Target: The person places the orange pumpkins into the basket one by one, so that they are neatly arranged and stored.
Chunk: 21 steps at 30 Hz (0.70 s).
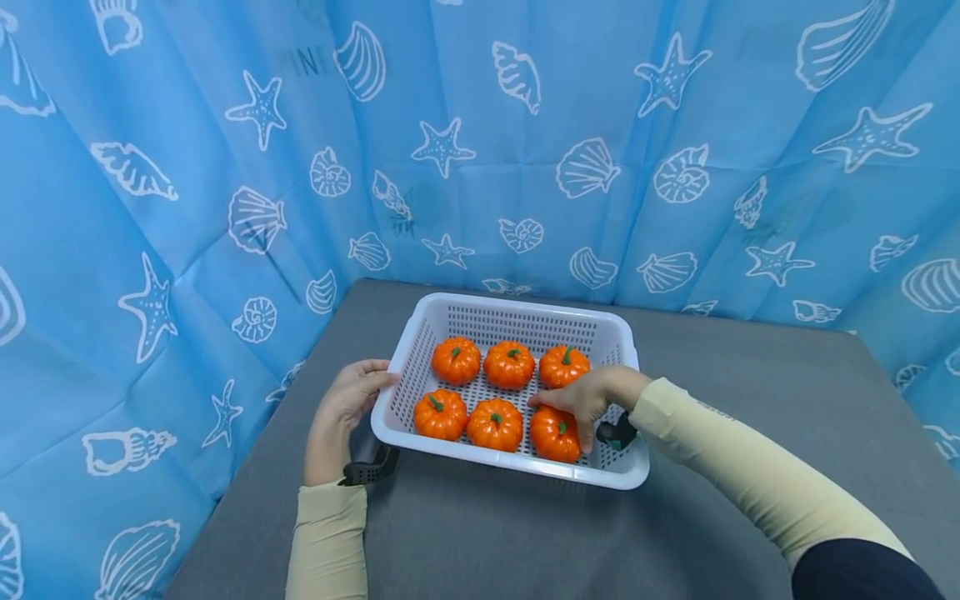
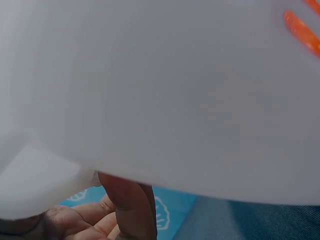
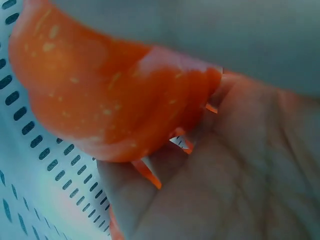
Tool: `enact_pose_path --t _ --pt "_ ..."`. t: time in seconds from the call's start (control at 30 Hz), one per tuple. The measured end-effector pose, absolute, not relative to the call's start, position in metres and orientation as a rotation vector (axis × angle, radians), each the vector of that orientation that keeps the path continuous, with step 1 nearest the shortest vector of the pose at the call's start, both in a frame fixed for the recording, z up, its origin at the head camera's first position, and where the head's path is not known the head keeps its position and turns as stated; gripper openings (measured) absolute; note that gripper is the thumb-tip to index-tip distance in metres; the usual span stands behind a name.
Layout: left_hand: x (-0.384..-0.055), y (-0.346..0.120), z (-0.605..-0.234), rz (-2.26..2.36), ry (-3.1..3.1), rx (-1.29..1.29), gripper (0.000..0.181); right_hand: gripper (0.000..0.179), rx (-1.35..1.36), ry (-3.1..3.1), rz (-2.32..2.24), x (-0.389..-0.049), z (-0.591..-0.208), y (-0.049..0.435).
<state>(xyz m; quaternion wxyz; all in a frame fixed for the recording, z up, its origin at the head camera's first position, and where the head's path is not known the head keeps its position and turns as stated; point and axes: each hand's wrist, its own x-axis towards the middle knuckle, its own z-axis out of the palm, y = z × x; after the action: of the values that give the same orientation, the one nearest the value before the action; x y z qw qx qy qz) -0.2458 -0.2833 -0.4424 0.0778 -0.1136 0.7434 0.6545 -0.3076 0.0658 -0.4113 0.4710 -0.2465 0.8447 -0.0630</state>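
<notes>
A white plastic basket holds several shiny orange pumpkins with green stems, set in two rows. My left hand grips the rim at the basket's left end; the left wrist view shows fingers bent up under the edge of the pale basket wall. Inside the right end, my right hand holds the front-right pumpkin, thumb on the near side and fingers across the far side. Up close, that pumpkin lies against the fingers and palm. Behind it sits the back-right pumpkin, partly near the fingers.
The basket stands on a grey cloth-covered table. A blue curtain with white shells and starfish hangs behind and along the left side. Other pumpkins sit close by, such as the front-middle one and the front-left one.
</notes>
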Motion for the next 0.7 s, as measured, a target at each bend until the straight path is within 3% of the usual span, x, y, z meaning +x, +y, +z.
enact_pose_path --t 0.43,0.7 --pt "-0.250 -0.285 -0.451 1.938 2.237 -0.315 0.043 0.102 -0.647 2.119 -0.258 -0.295 -0.390 0.074" --pt "-0.242 -0.303 -0.450 1.839 2.284 -0.324 0.053 0.088 -0.745 2.251 -0.551 -0.273 -0.368 0.097"
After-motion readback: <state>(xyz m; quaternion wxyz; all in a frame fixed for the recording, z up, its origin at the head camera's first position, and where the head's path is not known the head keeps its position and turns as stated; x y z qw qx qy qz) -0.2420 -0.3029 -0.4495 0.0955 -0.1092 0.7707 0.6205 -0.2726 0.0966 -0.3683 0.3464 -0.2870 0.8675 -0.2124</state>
